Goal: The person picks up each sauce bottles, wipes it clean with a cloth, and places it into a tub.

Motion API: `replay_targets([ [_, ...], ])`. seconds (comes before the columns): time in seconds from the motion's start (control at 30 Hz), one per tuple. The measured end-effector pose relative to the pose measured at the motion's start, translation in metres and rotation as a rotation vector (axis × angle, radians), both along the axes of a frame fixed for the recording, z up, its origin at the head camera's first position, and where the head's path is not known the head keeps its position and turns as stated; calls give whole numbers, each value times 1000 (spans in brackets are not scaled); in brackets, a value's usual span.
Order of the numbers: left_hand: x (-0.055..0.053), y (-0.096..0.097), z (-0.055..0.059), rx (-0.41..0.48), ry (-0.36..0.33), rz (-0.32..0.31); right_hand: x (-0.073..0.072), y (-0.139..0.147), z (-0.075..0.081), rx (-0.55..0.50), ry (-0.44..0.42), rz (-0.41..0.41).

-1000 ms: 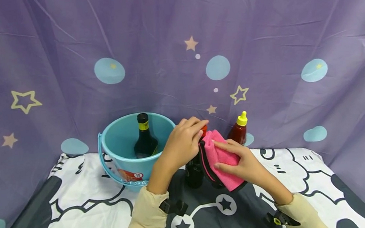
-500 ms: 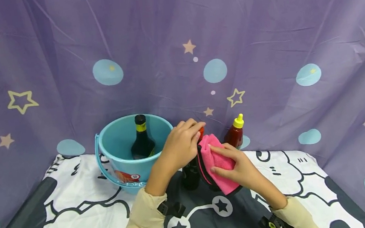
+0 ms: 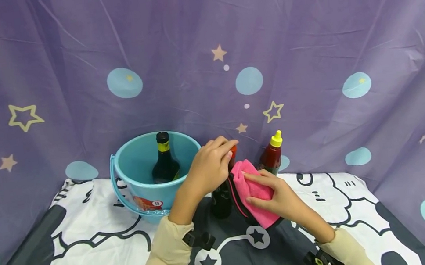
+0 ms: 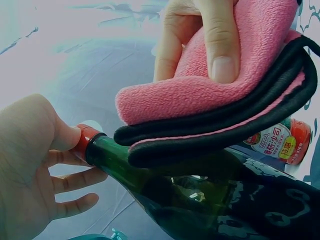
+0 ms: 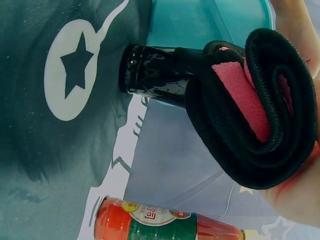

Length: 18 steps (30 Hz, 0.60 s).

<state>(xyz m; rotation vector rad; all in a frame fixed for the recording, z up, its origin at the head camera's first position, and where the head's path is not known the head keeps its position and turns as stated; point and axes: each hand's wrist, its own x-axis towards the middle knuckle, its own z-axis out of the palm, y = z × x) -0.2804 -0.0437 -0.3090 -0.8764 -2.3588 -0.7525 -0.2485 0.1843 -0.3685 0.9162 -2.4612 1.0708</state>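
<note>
A dark green glass bottle (image 4: 150, 192) stands upright on the cloth-covered surface. My left hand (image 3: 210, 166) pinches its red cap (image 4: 86, 140) between thumb and fingers, the other fingers spread along the neck. A folded pink cloth (image 3: 253, 189) with black edging is in my right hand (image 3: 277, 193), thumb and fingers pressing into it. The cloth overlaps the bottle's side in the head view and hides part of it. In the right wrist view, the bottle's dark base (image 5: 155, 72) shows beyond the folded edges.
A light blue bucket (image 3: 146, 193) stands to the left, holding a dark bottle (image 3: 165, 167) with a black cap. Behind my right hand is a red ketchup bottle (image 3: 271, 156) with a yellow nozzle cap. A purple curtain (image 3: 303, 28) hangs at the back.
My right hand has moved the pink cloth slightly down along the bottle, so more red shows at the neck. My left hand keeps its hold on the cap. The whole head view has shifted a little.
</note>
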Motion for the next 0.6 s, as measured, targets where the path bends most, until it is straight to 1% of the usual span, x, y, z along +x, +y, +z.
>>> replay_targets([
  [0.2, -2, 0, 0, -3, -3, -5, 0, 2, -1, 13, 13, 11],
  [0.33, -2, 0, 1, -7, 9, 3, 0, 3, -1, 23, 19, 20],
  [0.6, -3, 3, 0, -13, 31, 26, 4, 4, -4, 51, -1, 19],
])
